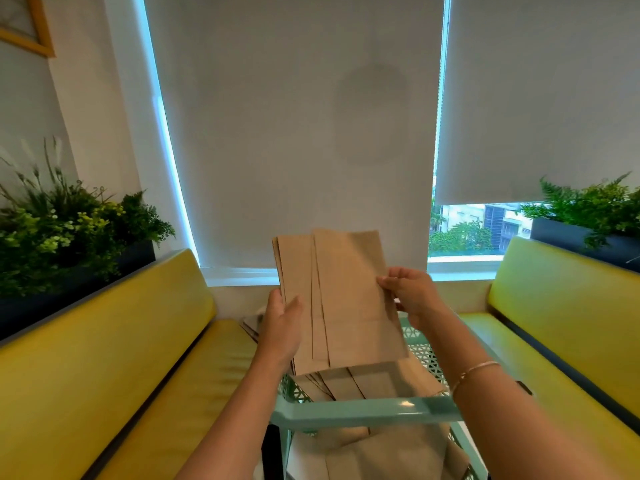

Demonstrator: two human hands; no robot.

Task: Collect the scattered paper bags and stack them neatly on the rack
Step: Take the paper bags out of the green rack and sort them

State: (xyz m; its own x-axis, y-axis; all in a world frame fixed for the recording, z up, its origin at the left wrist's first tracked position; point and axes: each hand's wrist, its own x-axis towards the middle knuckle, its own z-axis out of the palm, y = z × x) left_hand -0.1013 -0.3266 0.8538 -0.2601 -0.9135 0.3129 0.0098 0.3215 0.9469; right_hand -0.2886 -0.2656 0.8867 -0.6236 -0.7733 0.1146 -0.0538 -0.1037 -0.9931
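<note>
Two hands (282, 327) (412, 292), one bag sheaf (346, 296)

Sheaf of flat brown paper bags (346, 299) held between left hand (281, 325) and right hand (410, 294), above mint-green perforated metal rack (363, 414); more brown paper bags (374, 382) on rack; yellow padded benches left (114, 358) and right (554, 306).

the held bags (341, 299) hide most of the rack's (367, 412) top shelf and the fingers of both hands behind them; how many bags are in the sheaf cannot be told. the rack's lower shelf and legs are cut off by the bottom edge. the frame (29, 26) is cropped at the top left corner.
</note>
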